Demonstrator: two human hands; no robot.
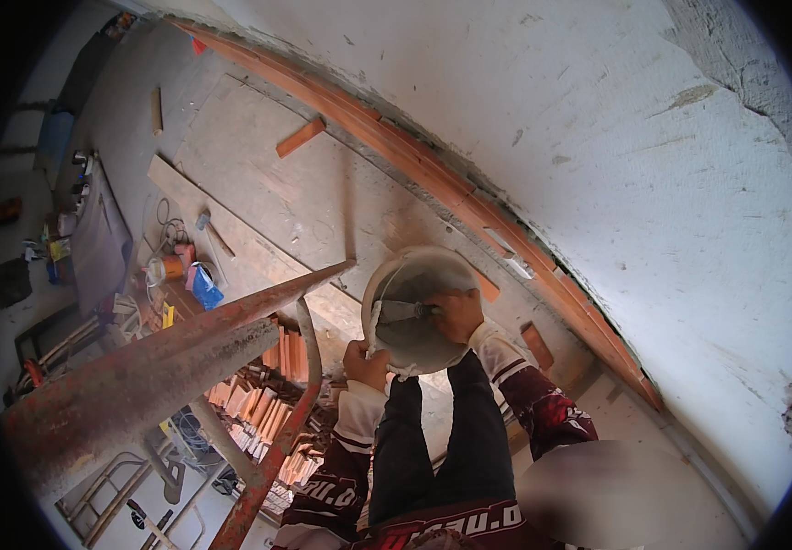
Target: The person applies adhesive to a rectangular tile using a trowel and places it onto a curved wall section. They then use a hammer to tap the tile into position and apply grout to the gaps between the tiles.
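Observation:
A round pale grey bucket (460, 263) is held in front of my legs, its mouth facing up. At its near left rim, my left hand (366, 363) is closed on the edge. My right hand (456, 314) reaches inside, its fingers wrapped round the handle of a trowel (399, 311). The flat grey blade points left toward the inner wall. Whitish material is smeared along the left and near rim. The bottom of the bucket is partly hidden by the hand and trowel, so how much it holds I cannot tell.
A rusty red scaffold frame (176, 353) crosses at left. Orange-brown strips (469, 197) run along the base of the white wall (598, 137). Stacked reddish pieces (263, 408) lie below. On the floor are a hammer (215, 235), a blue bag (204, 286) and a long board (222, 215).

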